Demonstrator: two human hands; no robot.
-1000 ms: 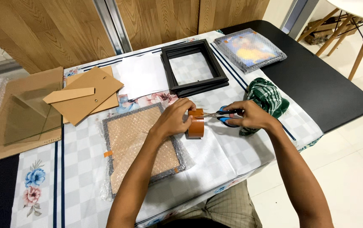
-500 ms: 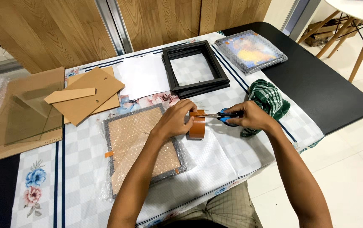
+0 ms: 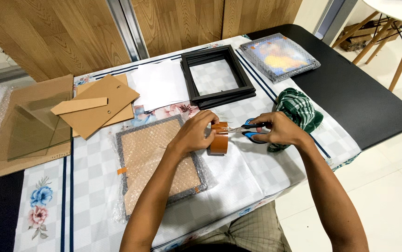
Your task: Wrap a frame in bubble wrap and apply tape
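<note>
Right now the left hand (image 3: 195, 135) is closed around a roll of brown packing tape (image 3: 219, 140), standing it on edge on the checked tablecloth (image 3: 93, 196). The right hand (image 3: 279, 129) grips blue-handled scissors (image 3: 243, 131), fingers through the loops, with the blades pointing left and meeting the tape just above the roll. Just left of the roll, under the left forearm, lies a flat board wrapped in bubble wrap (image 3: 159, 163). A green checked cloth (image 3: 299, 112) sits bunched behind the right hand. Farther back rests a stack of black picture frames (image 3: 217, 77), white paper (image 3: 159, 84) beside it, and brown backing boards (image 3: 100, 105) to the left. A bubble-wrapped picture (image 3: 278, 56) lies on the black table (image 3: 364, 107).
</note>
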